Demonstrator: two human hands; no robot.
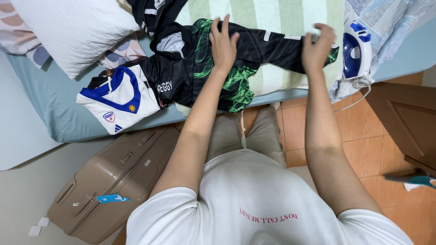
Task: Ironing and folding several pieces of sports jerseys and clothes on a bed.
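Both hands on the black-green jersey [254, 50] — left [223, 43] flat, right [316, 45] pinching.

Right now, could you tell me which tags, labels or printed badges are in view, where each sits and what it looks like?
Luggage tag: on the tan suitcase, flat blue strip.
Badge: on the white jersey, small shield, blue and red.
Stickers: on the floor by the suitcase, small white squares.

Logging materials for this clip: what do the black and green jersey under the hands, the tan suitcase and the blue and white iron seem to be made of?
Black and green jersey: thin, slightly shiny synthetic knit, judging by its soft folds and sheen.
Tan suitcase: likely hard moulded plastic; ribbed rigid shell, matte finish.
Blue and white iron: glossy plastic body, by its smooth shine.
Left hand lies flat on the jersey; right hand pinches its far end.
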